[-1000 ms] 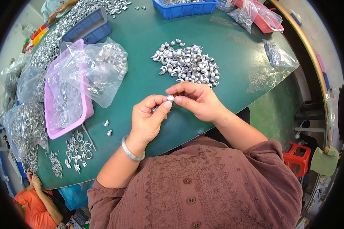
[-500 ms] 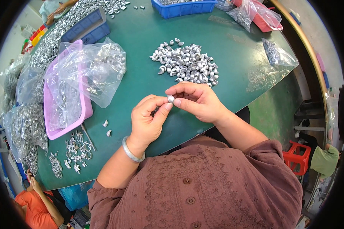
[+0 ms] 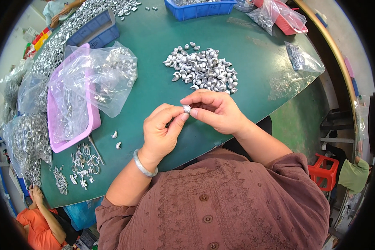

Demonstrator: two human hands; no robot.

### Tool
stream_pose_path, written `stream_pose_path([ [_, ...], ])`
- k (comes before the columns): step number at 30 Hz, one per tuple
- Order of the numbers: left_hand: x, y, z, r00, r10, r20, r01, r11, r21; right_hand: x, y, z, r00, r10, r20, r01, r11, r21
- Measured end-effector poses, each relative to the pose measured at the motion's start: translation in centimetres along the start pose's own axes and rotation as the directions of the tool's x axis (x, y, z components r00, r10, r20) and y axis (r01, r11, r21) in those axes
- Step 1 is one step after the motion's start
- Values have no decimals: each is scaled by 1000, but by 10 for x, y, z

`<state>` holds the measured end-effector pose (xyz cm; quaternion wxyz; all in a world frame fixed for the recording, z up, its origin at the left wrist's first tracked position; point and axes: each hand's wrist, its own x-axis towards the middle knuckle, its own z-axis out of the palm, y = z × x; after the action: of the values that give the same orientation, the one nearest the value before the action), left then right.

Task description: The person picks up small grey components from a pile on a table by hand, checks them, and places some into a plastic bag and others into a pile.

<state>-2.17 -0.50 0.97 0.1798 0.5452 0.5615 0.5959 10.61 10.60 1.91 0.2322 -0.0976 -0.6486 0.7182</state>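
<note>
Green and round-edged, the tabletop [image 3: 154,54] curved away from me, its near rim running just under my wrists and its right rim falling off beside a darker lower ledge. Between my hands and the heap of small silver caps [image 3: 203,71] lay only a narrow strip of bare green; the widest bare stretch ran from that heap leftward to the pink tray [image 3: 71,121] and back toward the blue bin [image 3: 200,7] at the far rim. Left of the heap the pink tray sat under a crumpled clear bag [image 3: 100,79] of metal pieces, and nearer me than the tray, two stray caps [image 3: 116,139] and a scatter of wire rings [image 3: 85,160] lay close to the near rim. Right of the heap, a small clear bag [image 3: 302,58] rested by the right rim.

Just on my side of the heap, above the tabletop, I held one small silver cap [image 3: 186,108]. My left hand [image 3: 162,131], a pale bangle [image 3: 143,164] on its wrist, pinched it between thumb and forefinger, and the fingers [image 3: 200,99] of my right hand [image 3: 218,112] closed narrowly on it from the other side. It looked dull grey, rounded and shiny, mostly hidden by my fingertips.
</note>
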Motion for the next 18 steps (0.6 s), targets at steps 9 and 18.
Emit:
stream_pose_path([
  [9,-1,-1,1,999,39,-18,-39,999,19,0,-1,0,1000,5,1,-5,1000,-8],
  [18,-1,5,1,1000,19,1,-19,998,63,-1,-2,-2,999,21,40,-20,1000,-11],
])
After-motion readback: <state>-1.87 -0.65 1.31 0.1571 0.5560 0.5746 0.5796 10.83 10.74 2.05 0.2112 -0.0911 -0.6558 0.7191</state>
